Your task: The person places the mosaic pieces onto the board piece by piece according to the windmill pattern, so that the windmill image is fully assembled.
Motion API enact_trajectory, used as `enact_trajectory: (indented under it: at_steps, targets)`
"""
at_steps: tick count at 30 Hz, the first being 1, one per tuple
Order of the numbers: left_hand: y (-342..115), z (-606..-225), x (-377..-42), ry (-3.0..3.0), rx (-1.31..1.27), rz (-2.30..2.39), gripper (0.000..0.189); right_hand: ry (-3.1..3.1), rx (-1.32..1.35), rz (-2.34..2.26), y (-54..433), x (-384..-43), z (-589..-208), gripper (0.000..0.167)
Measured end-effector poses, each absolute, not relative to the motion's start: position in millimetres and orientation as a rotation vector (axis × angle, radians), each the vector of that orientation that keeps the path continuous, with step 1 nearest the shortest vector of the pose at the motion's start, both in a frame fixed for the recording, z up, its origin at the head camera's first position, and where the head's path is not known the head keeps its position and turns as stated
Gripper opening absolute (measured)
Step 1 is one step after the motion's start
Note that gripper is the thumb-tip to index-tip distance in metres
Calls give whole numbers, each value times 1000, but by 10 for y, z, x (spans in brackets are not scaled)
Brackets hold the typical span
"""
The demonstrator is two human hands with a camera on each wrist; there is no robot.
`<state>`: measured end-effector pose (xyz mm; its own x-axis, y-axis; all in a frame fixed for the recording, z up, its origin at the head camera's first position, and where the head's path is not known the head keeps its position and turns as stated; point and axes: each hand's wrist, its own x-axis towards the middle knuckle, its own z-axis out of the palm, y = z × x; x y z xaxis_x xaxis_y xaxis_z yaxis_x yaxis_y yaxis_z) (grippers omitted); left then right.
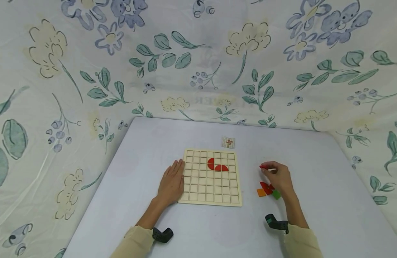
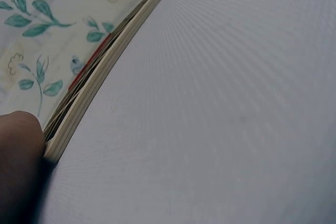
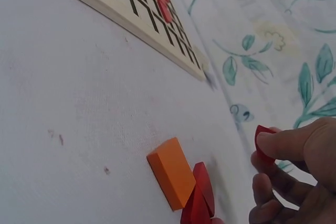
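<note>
My right hand [image 1: 277,175] pinches a small red block [image 3: 264,144] with a curved edge between thumb and fingers, above the table right of the board. Below that hand lie an orange square block [image 1: 261,192], red blocks [image 1: 266,188] and a green block [image 1: 276,194]. With fingers straight, my left hand [image 1: 172,182] rests along the left edge of a wooden grid board [image 1: 209,205]. Red curved pieces sit in the board's upper cells, one red piece [image 1: 211,164] at left and a red pair [image 1: 221,168] beside it at lower right.
Behind the board lies a small pattern card [image 1: 228,142] with a pinwheel picture on a grid. The white table [image 1: 147,143] backs onto a flowered cloth [image 1: 185,82]. A dark wrist camera mount [image 1: 163,235] juts from the left sleeve, another mount [image 1: 276,223] from the right.
</note>
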<state>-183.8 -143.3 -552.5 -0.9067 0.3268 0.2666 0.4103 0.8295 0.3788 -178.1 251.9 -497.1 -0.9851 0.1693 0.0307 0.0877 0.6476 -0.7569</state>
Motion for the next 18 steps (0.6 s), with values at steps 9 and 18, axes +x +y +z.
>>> enact_trajectory:
  at_steps: [9, 18]
  targets:
    - [-1432, -5515, -1830, -2801, -581, -638, 51, -2794, -154, 1254, 2421, -1818, -5012, 26]
    - [-1427, -5506, -1823, -2793, -583, -625, 51, -2801, -106, 1275, 2359, -1845, -4972, 29]
